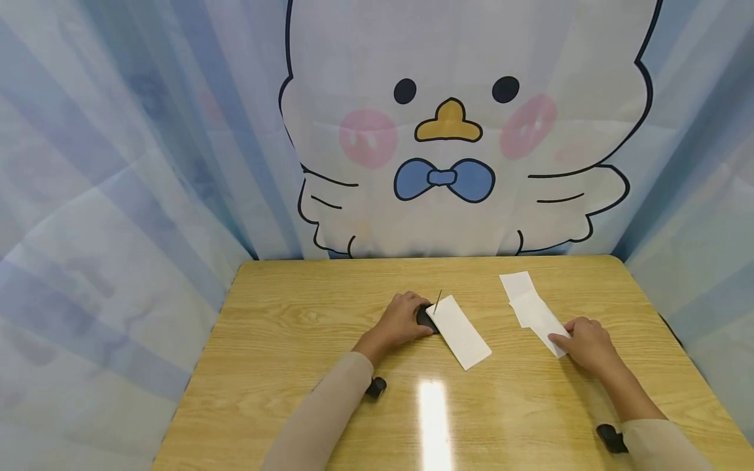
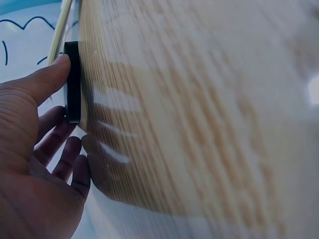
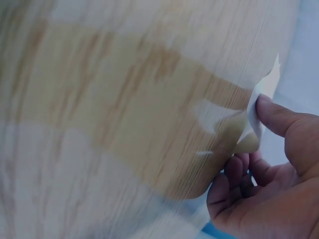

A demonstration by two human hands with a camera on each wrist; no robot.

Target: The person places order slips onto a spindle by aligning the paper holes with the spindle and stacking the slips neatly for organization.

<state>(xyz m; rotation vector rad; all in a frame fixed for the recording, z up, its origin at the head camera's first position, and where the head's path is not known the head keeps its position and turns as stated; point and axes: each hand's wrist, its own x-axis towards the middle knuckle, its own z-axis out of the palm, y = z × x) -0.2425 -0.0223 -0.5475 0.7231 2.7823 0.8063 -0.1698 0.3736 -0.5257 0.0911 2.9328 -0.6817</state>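
In the head view my left hand (image 1: 403, 320) grips the edge of a flat black base (image 1: 425, 319). A thin upright spike (image 1: 438, 302) rises at the corner of a white stack of paper slips (image 1: 461, 333), which partly covers the base. The left wrist view has the thumb on top of the black base (image 2: 73, 82), with the fingers below it. Farther right, my right hand (image 1: 589, 343) pinches the near end of some white paper slips (image 1: 538, 314), fanned out and overlapping. In the right wrist view the paper (image 3: 256, 107) bends between thumb and fingers.
Both hands work over a wooden table (image 1: 283, 379) with a bright light reflection near its front. Behind it hangs a curtain (image 1: 448, 229) with a cartoon bird, and curtains also flank both sides. Each wrist wears a small black device (image 1: 376, 388).
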